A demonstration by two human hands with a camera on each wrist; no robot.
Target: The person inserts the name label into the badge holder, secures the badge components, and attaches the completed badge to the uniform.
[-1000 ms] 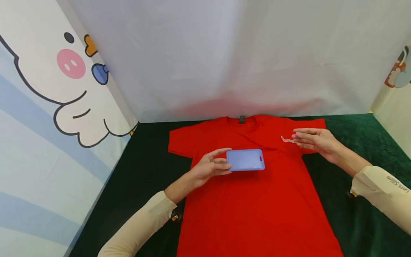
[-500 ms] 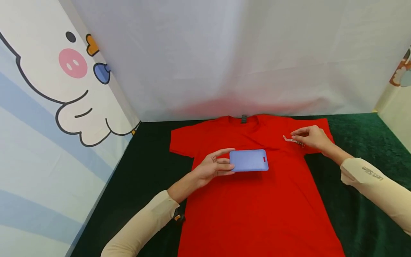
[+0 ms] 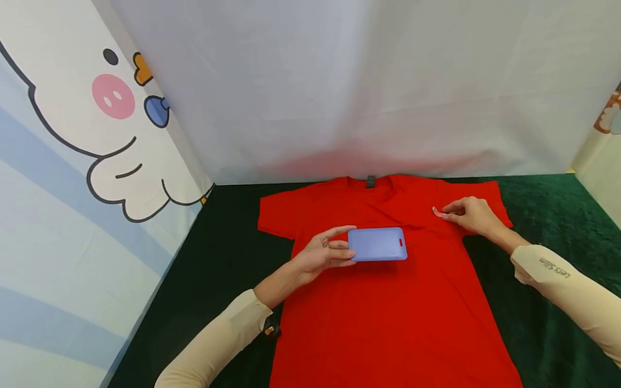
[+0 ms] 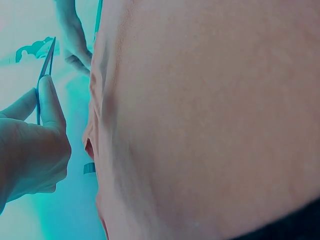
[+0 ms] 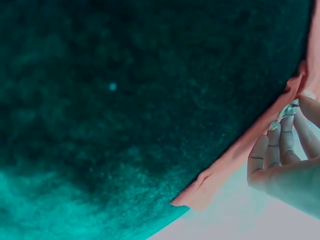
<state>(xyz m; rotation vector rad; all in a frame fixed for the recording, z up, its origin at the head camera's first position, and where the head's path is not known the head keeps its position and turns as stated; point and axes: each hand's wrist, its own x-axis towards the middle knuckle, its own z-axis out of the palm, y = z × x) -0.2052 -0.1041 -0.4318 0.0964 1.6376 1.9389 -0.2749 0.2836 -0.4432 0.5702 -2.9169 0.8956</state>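
My left hand point(image 3: 312, 256) holds a pale blue badge holder point(image 3: 379, 244) by its left end, above the red T-shirt point(image 3: 378, 312). A small slot shows at the holder's right end. In the left wrist view the badge holder point(image 4: 45, 62) is seen edge-on between thumb and fingers. Over the shirt's right chest my right hand point(image 3: 473, 214) pinches a badge clip with a clear strap point(image 3: 438, 213); the strap's free end points left. The clip's metal part point(image 5: 288, 109) shows between the fingers in the right wrist view.
Face up, the T-shirt lies on a dark green cloth point(image 3: 548, 226), its neck label point(image 3: 371, 181) toward the back. A white curtain point(image 3: 339, 91) stands behind. At the left rises a panel with a cartoon pig point(image 3: 113, 97).
My right hand has turned from straight fingers beside the strap to a pinch on the badge clip, and moved slightly left. The left hand keeps holding the badge holder almost in place.
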